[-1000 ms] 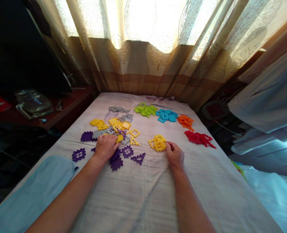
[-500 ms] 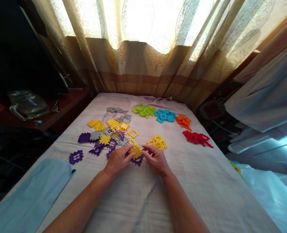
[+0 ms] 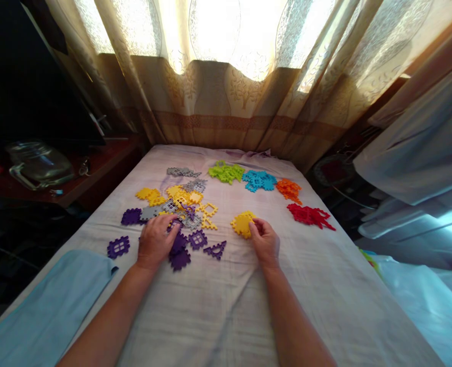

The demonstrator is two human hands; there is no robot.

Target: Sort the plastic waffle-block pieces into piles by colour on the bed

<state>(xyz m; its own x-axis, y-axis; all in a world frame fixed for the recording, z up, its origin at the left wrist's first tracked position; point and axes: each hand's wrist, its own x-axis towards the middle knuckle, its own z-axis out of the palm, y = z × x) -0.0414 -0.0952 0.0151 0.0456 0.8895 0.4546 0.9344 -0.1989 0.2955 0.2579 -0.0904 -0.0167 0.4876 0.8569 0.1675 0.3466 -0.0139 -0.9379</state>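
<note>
Beyond both sets of fingers, a tan patterned curtain (image 3: 226, 97) spans the view, bright where light comes through. Under the fingers and well around them spreads a pale sheet (image 3: 218, 316) with creases in it. A large dark screen (image 3: 30, 76) stands far off to the left of the left fingers, and pale cloths (image 3: 417, 137) hang far to the right of the right ones. A light blue cloth (image 3: 53, 300) lies left of the left fingers and nearer the wearer. Past it, farther out on the left, a clear glass jug (image 3: 42, 165) rests on its side.

The mixed heap (image 3: 180, 193) of yellow, grey and purple toothed pieces lies under and just beyond the left fingers. The left hand (image 3: 157, 238) is bent over its near edge; the fingers are curled, but I cannot tell whether they grasp a piece. The right hand (image 3: 264, 240) has thumb and forefinger pinched on the right edge of a yellow piece (image 3: 242, 224), which lies over other yellow ones just left of those fingertips.

Right of the right fingers is a red pile (image 3: 310, 216); beyond them sit a lime-green pile (image 3: 226, 172), a blue pile (image 3: 259, 180) and a smaller orange pile (image 3: 289, 189). Between the two hands, near the left fingers, are a purple window-shaped piece (image 3: 197, 239) and a purple triangular piece (image 3: 215, 250)
</note>
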